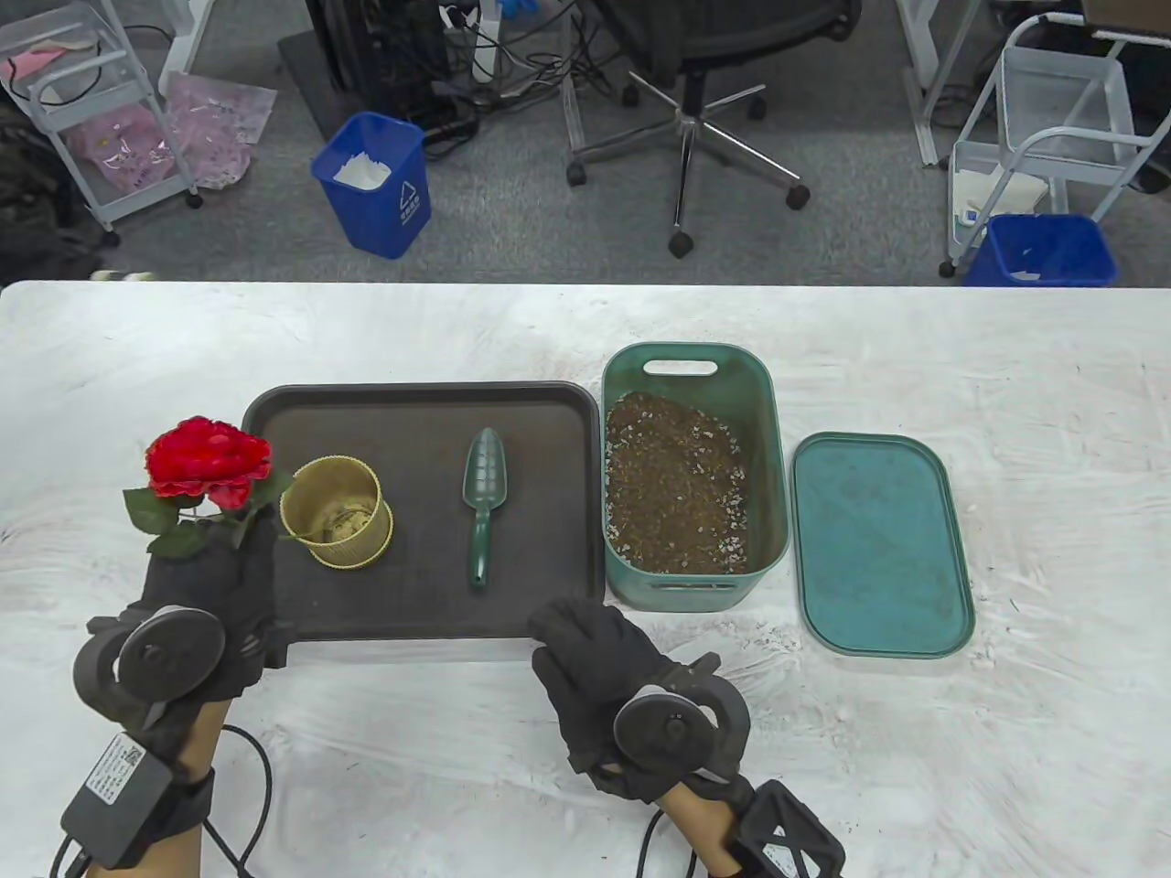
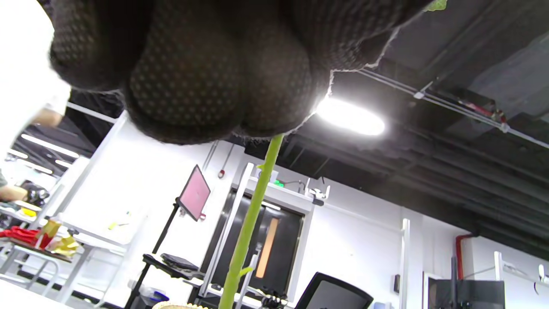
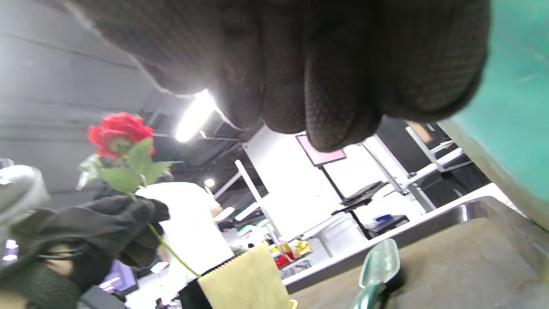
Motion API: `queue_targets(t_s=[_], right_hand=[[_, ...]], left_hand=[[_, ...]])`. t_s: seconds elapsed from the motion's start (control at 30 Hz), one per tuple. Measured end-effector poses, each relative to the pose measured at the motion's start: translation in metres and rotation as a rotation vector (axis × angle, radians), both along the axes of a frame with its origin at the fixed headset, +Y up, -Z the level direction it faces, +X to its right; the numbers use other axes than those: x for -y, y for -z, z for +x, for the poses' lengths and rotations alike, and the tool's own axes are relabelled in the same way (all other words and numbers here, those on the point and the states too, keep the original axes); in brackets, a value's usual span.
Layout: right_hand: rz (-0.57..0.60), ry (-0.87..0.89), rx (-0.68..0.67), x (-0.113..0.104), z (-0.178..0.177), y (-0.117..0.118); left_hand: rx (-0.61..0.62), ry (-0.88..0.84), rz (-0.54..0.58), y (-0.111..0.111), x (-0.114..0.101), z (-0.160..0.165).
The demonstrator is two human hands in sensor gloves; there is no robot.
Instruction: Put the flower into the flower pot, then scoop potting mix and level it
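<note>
Your right hand [image 1: 599, 681] sat closest to the table camera, just off the near edge of the dark tray [image 1: 274, 421], with its fingers bent loosely downward and nothing between them. In the right wrist view those fingers [image 3: 334, 86] filled the top of the frame.

On the tray, the gold flower pot [image 1: 337, 524] stood upright toward the left side, and the green trowel [image 1: 482, 503] lay flat near the middle, blade pointing to the far edge, well apart from the pot. Just right of the tray stood the green bin [image 1: 773, 457] of potting mix [image 1: 675, 494], touching or nearly touching the tray's right rim. Farther right of the tray, beyond the bin, the bin's lid [image 1: 878, 544] lay flat on the white table [image 1: 585, 320]. Nothing stood between your right hand and the trowel.

Your left hand [image 1: 206, 594] hovered at the tray's left edge, fingers curled round the stem of the red flower [image 1: 210, 462], bloom up and held above the pot's left rim. The right wrist view showed the stem [image 3: 171, 253] slanting down from your glove to the pot's mouth; whether its tip was inside, you could not tell, since the pot wall hid it.

From the left wrist camera, only the gloved fingers [image 2: 193, 77] and a length of green stem [image 2: 253, 206] showed, and the pot's rim was cut off at the bottom edge.
</note>
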State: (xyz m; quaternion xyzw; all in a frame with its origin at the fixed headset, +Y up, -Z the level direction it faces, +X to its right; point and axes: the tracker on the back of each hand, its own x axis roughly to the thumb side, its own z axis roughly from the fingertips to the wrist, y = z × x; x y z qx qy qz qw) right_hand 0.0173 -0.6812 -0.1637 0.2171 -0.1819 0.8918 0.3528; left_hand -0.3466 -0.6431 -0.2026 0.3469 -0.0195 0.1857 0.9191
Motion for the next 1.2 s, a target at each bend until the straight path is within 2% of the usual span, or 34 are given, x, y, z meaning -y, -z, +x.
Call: queue_targets(t_s=[0.13, 0.23, 0.3, 0.4, 0.5, 0.57, 0.63, 0.7, 0.93, 1.07, 1.2], right_hand=[[-0.046, -0.141, 0.1, -0.018, -0.031, 0.018], [-0.097, -0.352, 0.175, -0.034, -0.069, 0.044], [-0.182, -0.469, 0.223, -0.039, -0.092, 0.067], [-0.359, -0.666, 0.328, -0.031, -0.123, 0.108], [-0.483, -0.749, 0.444, -0.012, -0.138, 0.139], [-0.646, -0.829, 0.497, 0.009, -0.146, 0.153], [-0.794, -0.92, 0.512, 0.026, -0.151, 0.16], [-0.839, -0.945, 0.546, 0.039, -0.155, 0.163], [-0.841, -1.001, 0.695, 0.051, -0.156, 0.17], [-0.861, -0.981, 0.711, 0.057, -0.153, 0.171], [-0.821, -0.941, 0.747, 0.052, -0.148, 0.166]], left_hand=[[0.011, -0.052, -0.011, -0.001, 0.002, -0.004], [0.015, -0.077, -0.017, -0.002, 0.003, -0.009], [0.016, -0.09, -0.025, -0.002, 0.005, -0.011], [0.014, -0.106, -0.038, -0.002, 0.007, -0.014], [0.013, -0.1, -0.055, 0.0, 0.012, -0.016], [0.016, -0.134, -0.06, 0.001, 0.013, -0.018], [0.017, -0.139, -0.061, 0.001, 0.013, -0.019], [0.02, -0.153, -0.064, 0.001, 0.014, -0.02], [0.038, -0.148, -0.062, 0.002, 0.015, -0.018], [0.037, -0.149, -0.062, 0.002, 0.015, -0.018], [0.039, -0.147, -0.061, 0.001, 0.015, -0.017]])
